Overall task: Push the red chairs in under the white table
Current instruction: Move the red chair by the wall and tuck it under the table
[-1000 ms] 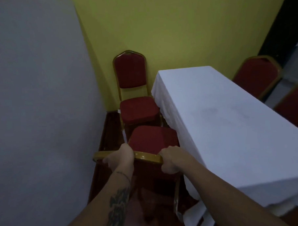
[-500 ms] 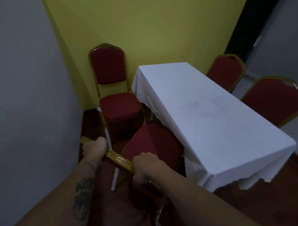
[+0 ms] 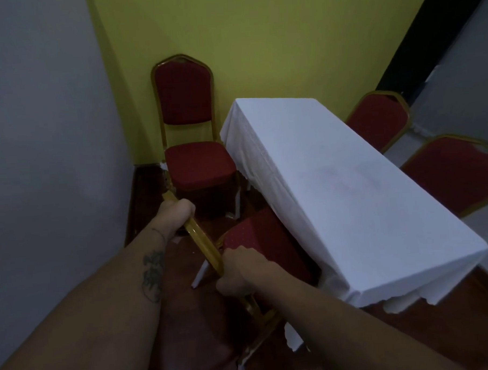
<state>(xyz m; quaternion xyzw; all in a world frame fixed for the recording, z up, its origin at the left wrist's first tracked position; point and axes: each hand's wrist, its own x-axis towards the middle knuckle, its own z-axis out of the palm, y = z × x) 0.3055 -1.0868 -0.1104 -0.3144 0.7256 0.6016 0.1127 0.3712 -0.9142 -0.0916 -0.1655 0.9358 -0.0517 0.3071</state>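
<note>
A red chair with a gold frame (image 3: 256, 240) stands right in front of me, its seat partly under the hanging cloth of the white table (image 3: 335, 186). My left hand (image 3: 177, 213) grips the gold top rail of its backrest at the far end. My right hand (image 3: 241, 269) grips the same rail nearer to me. A second red chair (image 3: 197, 164) stands at the table's far left corner, facing me and out from the table. Two more red chairs (image 3: 380, 120) (image 3: 455, 172) stand along the table's right side.
A grey wall (image 3: 46, 165) runs close along the left, and a yellow wall (image 3: 259, 44) closes the far end. The floor is dark red-brown (image 3: 193, 341). A dark opening (image 3: 416, 51) shows at the upper right. The gap between left wall and table is narrow.
The chair I hold has turned and slid to the right, so more of its seat lies under the tablecloth. My view has swung, bringing the right-side chairs fully into sight.
</note>
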